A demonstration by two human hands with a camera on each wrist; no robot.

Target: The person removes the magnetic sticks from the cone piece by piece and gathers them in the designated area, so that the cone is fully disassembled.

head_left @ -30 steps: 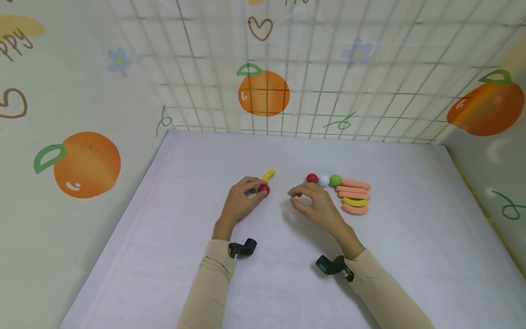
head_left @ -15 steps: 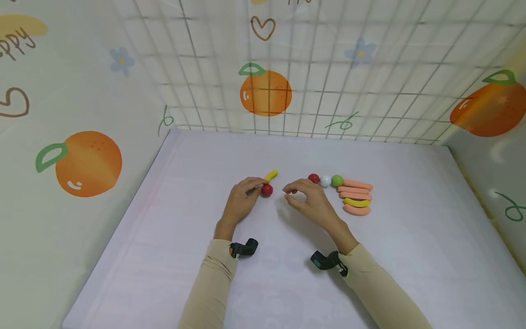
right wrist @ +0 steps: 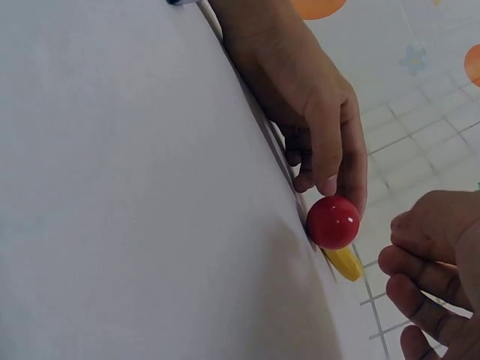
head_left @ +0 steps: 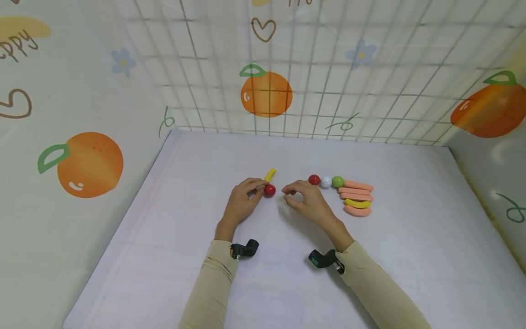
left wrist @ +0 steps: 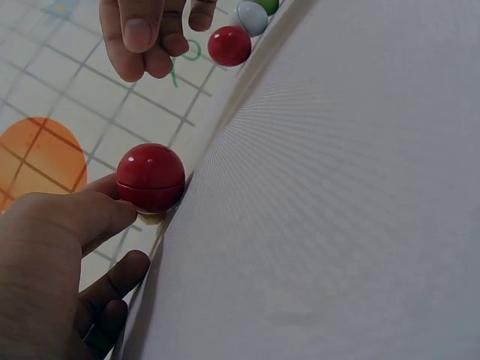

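My left hand (head_left: 241, 198) rests at the left side of a glossy red ball (head_left: 269, 190), which sits on the table. In the left wrist view its thumb tip is right at the ball (left wrist: 151, 178), with the index finger behind; the grip around it looks loose. Just beyond the ball lies a yellow banana-shaped piece (head_left: 270, 174), its near end partly hidden. My right hand (head_left: 310, 203) hovers to the right of the ball, fingers loosely bent with nothing between them. The right wrist view shows its fingertips (right wrist: 401, 259) apart from the ball.
To the right, a second red ball (head_left: 314, 179), a white ball (head_left: 326, 182) and a green ball (head_left: 338, 181) form a row. It leads to several peach sticks (head_left: 356, 197), with another yellow curved piece (head_left: 357, 204) among them. A wire grid (head_left: 320, 105) stands behind the table.
The left thumb has drawn back from over the red ball, which has shifted slightly right to the fingertips. My right hand has come a little left, closer to the ball.
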